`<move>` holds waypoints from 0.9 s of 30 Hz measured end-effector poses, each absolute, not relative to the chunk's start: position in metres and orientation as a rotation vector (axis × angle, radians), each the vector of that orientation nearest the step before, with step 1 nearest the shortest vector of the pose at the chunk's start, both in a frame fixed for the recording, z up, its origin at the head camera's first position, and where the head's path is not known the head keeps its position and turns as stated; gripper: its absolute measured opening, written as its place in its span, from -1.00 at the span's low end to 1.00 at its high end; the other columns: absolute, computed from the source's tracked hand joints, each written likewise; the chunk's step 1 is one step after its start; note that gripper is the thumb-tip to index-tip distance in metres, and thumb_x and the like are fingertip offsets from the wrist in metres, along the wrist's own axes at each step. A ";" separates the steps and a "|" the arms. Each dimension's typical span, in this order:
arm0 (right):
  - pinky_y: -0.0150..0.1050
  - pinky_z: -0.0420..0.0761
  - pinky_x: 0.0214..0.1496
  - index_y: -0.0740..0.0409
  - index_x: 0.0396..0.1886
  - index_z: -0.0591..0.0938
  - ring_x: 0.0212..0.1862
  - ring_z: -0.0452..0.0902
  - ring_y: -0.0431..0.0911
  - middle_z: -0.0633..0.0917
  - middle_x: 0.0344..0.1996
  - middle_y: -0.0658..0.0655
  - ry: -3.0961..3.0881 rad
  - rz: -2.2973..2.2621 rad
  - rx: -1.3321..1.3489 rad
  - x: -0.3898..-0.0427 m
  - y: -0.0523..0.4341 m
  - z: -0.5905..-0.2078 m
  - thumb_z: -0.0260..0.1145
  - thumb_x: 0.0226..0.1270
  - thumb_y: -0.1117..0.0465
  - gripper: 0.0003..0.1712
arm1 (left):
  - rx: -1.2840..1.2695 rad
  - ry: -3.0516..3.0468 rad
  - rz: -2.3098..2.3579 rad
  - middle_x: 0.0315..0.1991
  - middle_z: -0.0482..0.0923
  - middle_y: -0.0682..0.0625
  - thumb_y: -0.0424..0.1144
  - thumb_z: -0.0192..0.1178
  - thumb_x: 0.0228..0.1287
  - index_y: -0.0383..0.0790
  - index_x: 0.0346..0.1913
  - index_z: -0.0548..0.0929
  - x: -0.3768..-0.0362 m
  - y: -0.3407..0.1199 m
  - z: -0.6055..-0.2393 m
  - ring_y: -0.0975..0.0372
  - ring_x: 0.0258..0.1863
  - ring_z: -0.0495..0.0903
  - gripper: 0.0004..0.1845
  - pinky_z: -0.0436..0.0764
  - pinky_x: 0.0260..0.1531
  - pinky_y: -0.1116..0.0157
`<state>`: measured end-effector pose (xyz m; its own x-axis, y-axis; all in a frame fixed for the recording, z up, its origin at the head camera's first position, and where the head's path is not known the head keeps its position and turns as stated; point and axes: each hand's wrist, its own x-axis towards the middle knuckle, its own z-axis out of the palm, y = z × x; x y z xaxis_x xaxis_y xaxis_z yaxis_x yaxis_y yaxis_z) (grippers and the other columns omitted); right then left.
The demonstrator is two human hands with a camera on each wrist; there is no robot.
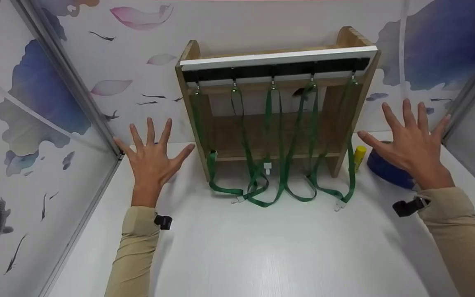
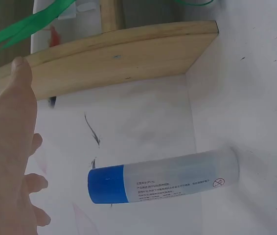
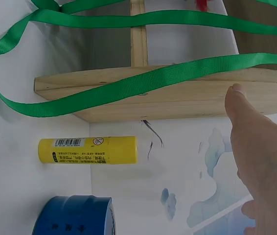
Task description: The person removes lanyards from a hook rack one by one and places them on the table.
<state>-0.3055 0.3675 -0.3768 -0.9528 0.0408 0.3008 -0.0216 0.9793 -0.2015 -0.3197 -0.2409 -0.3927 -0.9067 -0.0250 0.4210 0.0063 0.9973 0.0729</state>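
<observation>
Green lanyards (image 3: 168,74) dangled from the black strip (image 1: 254,72) on the wooden rack (image 1: 225,128), spaced apparently against tangling; left hand (image 1: 151,163) and right hand (image 1: 415,146) flanked it, fanned wide, empty!

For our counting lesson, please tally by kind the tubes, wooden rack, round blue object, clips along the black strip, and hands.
Tubes: 2 (yellow tube, blue-capped tube)
Wooden rack: 1
Round blue object: 1
Clips: 5
Hands: 2 (left hand, right hand)
Total: 11
</observation>
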 end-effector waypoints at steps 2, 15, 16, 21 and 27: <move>0.60 -0.79 0.50 -0.22 0.82 -0.14 0.76 -0.55 0.42 -0.29 0.77 0.37 -2.812 0.298 -0.020 -0.305 0.367 -0.377 -0.04 0.37 -0.73 0.26 | 0.008 -2.701 -0.102 0.82 -0.21 -0.16 0.81 -0.30 0.24 0.40 0.77 -0.10 -0.319 -0.240 -0.394 -0.36 0.76 -0.40 0.12 -0.59 0.49 -0.59; 0.44 0.34 0.60 0.05 0.63 0.46 0.51 0.45 0.38 0.52 0.54 0.39 -2.401 0.590 -0.019 -0.282 0.337 -0.387 0.32 0.50 -0.36 -0.09 | -0.121 -2.520 -0.255 0.75 0.13 -0.20 0.41 0.01 0.56 0.19 0.76 0.14 -0.314 -0.214 -0.413 -0.18 0.76 0.06 -0.15 -0.07 0.73 -0.34; 0.32 0.54 0.47 0.06 0.58 0.52 0.40 0.57 0.36 0.61 0.45 0.37 -2.354 0.618 -0.014 -0.280 0.331 -0.387 0.36 0.50 -0.30 -0.16 | -0.132 -2.502 -0.291 0.74 0.17 -0.20 0.36 0.04 0.58 0.16 0.75 0.18 -0.314 -0.210 -0.414 -0.16 0.75 0.11 -0.18 0.06 0.72 -0.30; -0.69 0.51 -0.06 0.11 0.38 0.70 -0.09 0.81 0.23 0.82 0.11 0.30 -2.168 0.764 0.059 -0.276 0.302 -0.388 0.44 0.52 -0.09 -0.42 | -0.159 -2.440 -0.580 0.59 0.44 -0.21 0.08 0.19 0.65 -0.06 0.66 0.38 -0.316 -0.190 -0.417 -0.10 0.59 0.45 -0.33 0.57 0.49 -0.11; -0.86 0.38 -0.12 0.19 0.24 0.77 -0.20 0.84 0.20 0.85 0.02 0.28 -2.023 0.857 0.140 -0.282 0.271 -0.384 0.50 0.49 -0.03 -0.50 | -0.207 -2.352 -0.908 0.33 0.70 -0.25 -0.17 0.27 0.63 -0.29 0.53 0.48 -0.324 -0.170 -0.418 -0.07 0.28 0.76 -0.45 0.76 0.27 0.03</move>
